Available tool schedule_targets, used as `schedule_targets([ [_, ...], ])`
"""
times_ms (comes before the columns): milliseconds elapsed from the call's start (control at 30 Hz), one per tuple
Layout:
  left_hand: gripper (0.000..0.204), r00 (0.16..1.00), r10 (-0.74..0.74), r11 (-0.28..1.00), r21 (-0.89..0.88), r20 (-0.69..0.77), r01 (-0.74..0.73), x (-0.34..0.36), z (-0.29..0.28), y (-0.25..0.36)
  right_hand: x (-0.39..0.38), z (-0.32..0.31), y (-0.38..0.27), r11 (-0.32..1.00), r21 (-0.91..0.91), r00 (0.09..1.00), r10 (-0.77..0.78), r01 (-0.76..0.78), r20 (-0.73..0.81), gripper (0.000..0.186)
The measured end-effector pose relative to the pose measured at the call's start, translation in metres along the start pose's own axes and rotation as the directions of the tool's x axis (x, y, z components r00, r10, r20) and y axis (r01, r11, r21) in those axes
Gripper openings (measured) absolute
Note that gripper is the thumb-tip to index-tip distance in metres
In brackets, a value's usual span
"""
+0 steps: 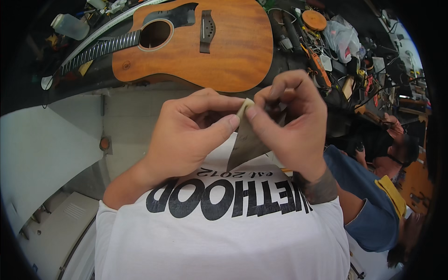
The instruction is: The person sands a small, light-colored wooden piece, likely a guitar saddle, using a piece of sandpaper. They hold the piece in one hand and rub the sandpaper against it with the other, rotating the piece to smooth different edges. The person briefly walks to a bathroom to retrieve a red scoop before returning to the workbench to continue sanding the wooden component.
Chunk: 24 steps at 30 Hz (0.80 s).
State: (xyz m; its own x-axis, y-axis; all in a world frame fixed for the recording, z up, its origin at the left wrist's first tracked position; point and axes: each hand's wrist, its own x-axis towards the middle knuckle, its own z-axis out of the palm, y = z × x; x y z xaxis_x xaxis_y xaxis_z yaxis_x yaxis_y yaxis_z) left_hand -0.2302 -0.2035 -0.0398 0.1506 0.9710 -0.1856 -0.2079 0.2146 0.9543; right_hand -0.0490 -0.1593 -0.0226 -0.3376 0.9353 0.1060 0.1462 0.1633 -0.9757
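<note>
Before the white shirt (214, 242), the left hand (184, 133) pinched the grey-brown sheet (248, 142) by its top; the right hand (298, 119) pressed its thumb there. Folding seemed only begun (the lower part hung flat).

A: Any way through?
B: Left flank. Room over the pale floor (128, 112), between left hand (184, 133) and white panel (51, 154).
A: Ahead?
B: Guitar body (233, 56) blocks; neck (100, 50) runs off left.
A: Right?
B: Tight. Plastic bag (343, 37) and tool clutter beyond right hand (298, 123); blue garment (373, 219) beside that arm.
A: Between hands?
B: Folded sheet (249, 144) bars it.
</note>
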Motion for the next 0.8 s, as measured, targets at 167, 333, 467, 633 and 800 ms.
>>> schedule_targets([
  [167,0.021,1.0,0.023,1.0,0.021,-0.008,-0.022,-0.004,0.001,-0.003,-0.004,-0.003,-0.001,1.0,-0.012,0.999,-0.007,0.007,0.042,0.029],
  [333,0.022,0.998,0.069,0.995,0.073,-0.004,-0.069,-0.005,0.001,-0.002,-0.002,-0.005,-0.003,1.0,0.0,0.999,-0.009,0.009,0.041,0.032],
  [467,0.023,1.0,0.014,1.0,0.026,0.004,-0.014,-0.012,0.003,0.001,-0.012,-0.003,0.001,0.995,-0.053,0.997,-0.08,0.081,0.023,0.031],
  [633,0.025,0.999,0.036,0.999,0.002,0.002,-0.036,-0.013,0.001,0.0,-0.011,0.004,-0.002,0.999,-0.003,0.999,-0.036,0.036,-0.016,0.031],
  [800,0.025,1.0,0.013,1.0,-0.013,0.026,-0.012,-0.014,-0.009,-0.001,-0.016,0.014,-0.005,0.999,-0.048,1.0,-0.009,0.008,-0.016,0.03],
])
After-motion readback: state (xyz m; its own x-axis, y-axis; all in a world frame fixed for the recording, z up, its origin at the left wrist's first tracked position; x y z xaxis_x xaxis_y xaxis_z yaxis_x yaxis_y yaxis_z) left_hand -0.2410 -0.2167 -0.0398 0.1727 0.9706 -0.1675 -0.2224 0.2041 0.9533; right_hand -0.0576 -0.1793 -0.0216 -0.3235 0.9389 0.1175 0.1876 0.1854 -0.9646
